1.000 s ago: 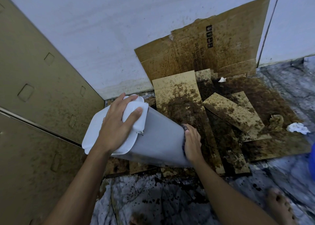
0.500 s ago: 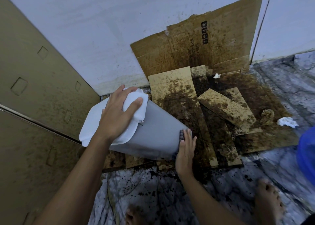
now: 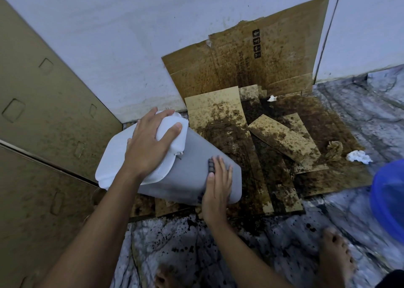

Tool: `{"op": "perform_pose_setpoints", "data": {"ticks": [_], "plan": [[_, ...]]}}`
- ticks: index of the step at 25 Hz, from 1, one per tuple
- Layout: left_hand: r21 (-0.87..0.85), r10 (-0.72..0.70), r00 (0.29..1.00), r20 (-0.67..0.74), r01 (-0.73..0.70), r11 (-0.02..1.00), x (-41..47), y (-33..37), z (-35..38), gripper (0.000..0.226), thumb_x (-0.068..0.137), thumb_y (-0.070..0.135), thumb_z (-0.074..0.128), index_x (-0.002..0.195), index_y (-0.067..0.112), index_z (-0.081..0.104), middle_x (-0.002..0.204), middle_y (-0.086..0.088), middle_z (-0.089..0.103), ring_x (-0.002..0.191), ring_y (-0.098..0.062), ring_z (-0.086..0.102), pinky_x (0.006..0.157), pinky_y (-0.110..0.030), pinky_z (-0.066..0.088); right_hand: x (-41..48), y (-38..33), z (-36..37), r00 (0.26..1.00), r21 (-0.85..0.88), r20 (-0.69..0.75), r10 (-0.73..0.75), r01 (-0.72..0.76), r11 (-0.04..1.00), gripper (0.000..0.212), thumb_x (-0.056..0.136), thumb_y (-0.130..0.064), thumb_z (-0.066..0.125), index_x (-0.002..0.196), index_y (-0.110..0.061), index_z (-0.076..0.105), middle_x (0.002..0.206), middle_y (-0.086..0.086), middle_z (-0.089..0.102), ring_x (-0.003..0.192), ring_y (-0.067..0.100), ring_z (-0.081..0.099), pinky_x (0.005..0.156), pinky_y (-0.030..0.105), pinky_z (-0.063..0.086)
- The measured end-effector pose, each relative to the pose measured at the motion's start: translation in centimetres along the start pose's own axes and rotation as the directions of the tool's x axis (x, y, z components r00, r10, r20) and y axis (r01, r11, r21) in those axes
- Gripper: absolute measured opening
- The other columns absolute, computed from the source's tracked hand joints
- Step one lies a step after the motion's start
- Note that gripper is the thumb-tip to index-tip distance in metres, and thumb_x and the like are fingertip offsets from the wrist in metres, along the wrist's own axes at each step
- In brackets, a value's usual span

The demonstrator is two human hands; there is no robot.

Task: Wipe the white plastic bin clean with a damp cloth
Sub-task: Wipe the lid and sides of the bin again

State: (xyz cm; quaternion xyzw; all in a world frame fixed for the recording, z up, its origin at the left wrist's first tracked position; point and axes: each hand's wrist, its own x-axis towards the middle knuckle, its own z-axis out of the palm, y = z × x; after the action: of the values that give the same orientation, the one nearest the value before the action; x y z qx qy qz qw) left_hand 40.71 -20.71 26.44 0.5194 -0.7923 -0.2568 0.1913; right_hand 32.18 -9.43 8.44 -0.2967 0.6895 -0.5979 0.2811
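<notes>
The white bin [image 3: 188,178] leans tilted at the stained cardboard's [image 3: 218,121] eight o'clock edge; the left hand [image 3: 148,148] clasps its lid, fingers spread and curled over the rim; the right hand [image 3: 216,191], fingers straight, presses a dark cloth [image 3: 211,166] against its side.

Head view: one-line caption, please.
Left hand grips tilted white plastic bin; right hand presses dark cloth against its side.
</notes>
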Motion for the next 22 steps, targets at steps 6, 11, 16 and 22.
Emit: {"op": "perform_pose_setpoints", "data": {"ticks": [6,11,16,22], "plan": [[-0.001,0.002,1.0,-0.009,-0.002,1.0,0.1,0.1,0.2,0.053,0.083,0.08,0.038,0.134,0.062,0.042,0.161,0.022,0.024,0.15,-0.007,0.022,0.119,-0.06,0.022,0.0,-7.2,2.3,0.99,0.015,0.072,-0.12,0.119,0.993,0.05,0.108,-0.043,0.024,0.158,-0.037,0.024,0.165,-0.026,0.011,0.152,-0.001,-0.012,0.125,0.05,0.006],[-0.015,0.001,1.0,-0.012,-0.001,1.0,-0.1,-0.3,-0.1,0.052,0.083,0.08,0.039,0.133,0.065,0.041,0.161,0.024,0.024,0.15,-0.007,0.023,0.119,-0.06,0.022,-0.1,-8.1,2.9,0.987,-0.037,0.067,-0.147,0.15,0.988,0.049,0.108,-0.042,0.024,0.157,-0.037,0.022,0.166,-0.023,0.012,0.153,0.001,-0.011,0.124,0.051,0.01],[-0.024,-0.009,1.0,-0.004,0.009,1.0,-0.3,-0.2,-0.2,0.053,0.083,0.081,0.039,0.133,0.064,0.041,0.161,0.025,0.023,0.15,-0.007,0.022,0.119,-0.061,0.021,0.0,-6.3,2.2,0.987,-0.07,0.069,-0.147,0.152,0.986,0.05,0.108,-0.043,0.023,0.157,-0.033,0.027,0.165,-0.021,0.017,0.153,0.001,-0.003,0.124,0.044,0.008],[-0.029,-0.018,1.0,-0.002,0.018,0.999,-0.3,-0.4,-0.5,0.053,0.084,0.079,0.038,0.135,0.063,0.041,0.161,0.025,0.022,0.15,-0.008,0.023,0.118,-0.063,0.021,1.3,-0.5,0.1,1.0,-0.084,-0.016,-0.008,0.007,0.996,0.049,0.105,-0.048,0.025,0.15,-0.035,0.037,0.158,-0.014,0.033,0.148,0.01,0.022,0.119,0.053,0.023]]}}
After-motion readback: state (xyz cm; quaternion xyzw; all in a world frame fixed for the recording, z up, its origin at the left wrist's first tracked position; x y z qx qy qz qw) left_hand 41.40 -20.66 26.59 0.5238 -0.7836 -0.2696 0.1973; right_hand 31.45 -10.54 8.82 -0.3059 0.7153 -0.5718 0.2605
